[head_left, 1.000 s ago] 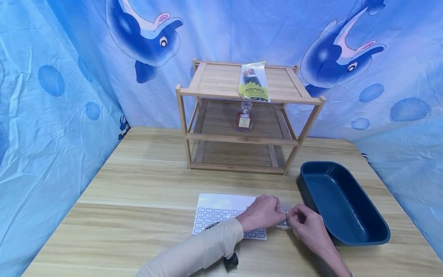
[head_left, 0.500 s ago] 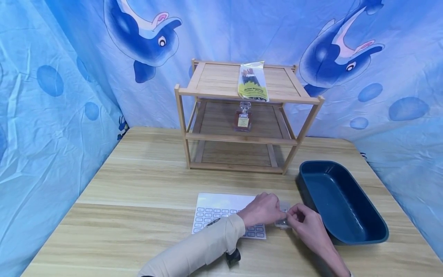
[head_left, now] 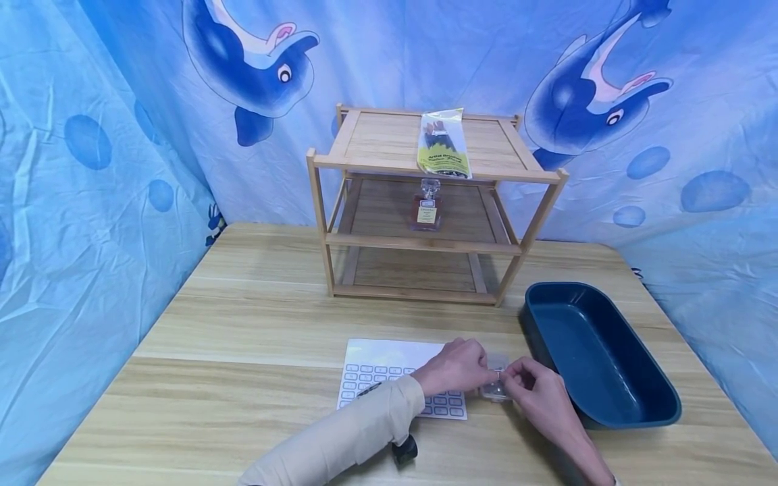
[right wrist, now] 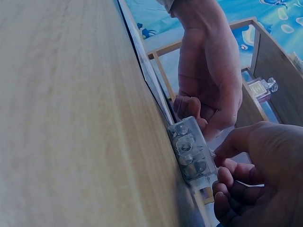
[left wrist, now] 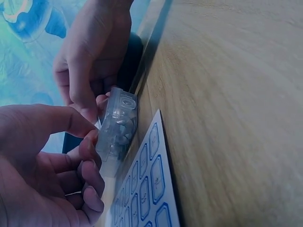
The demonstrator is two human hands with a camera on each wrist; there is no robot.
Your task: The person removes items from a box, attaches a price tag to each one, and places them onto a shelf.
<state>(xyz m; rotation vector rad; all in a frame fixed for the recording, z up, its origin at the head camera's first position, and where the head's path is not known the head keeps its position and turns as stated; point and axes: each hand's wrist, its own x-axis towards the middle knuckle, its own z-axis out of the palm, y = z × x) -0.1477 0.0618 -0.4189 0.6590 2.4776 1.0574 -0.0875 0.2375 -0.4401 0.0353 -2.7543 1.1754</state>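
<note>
A small clear plastic box with rounded shiny pieces inside stands on the table, between my hands and right of the label sheet. My left hand reaches across the sheet, thumb and forefinger pinched at the box's top. From the other side my right hand pinches at the same spot. A tiny pale label shows between the fingertips, mostly covered by them. Remaining fingers of both hands are curled. Rows of blue-outlined labels fill the lower part of the sheet, partly hidden by my left forearm.
A dark teal bin stands close by my right hand. Behind is a three-tier wooden shelf, with a perfume bottle on the middle tier and a packet of artist brushes on top. Dolphin-print curtains surround the table.
My left fingertips came closer to the right ones, then drew slightly back left, showing the pale label between them. My right hand and the box stay nearly still.
</note>
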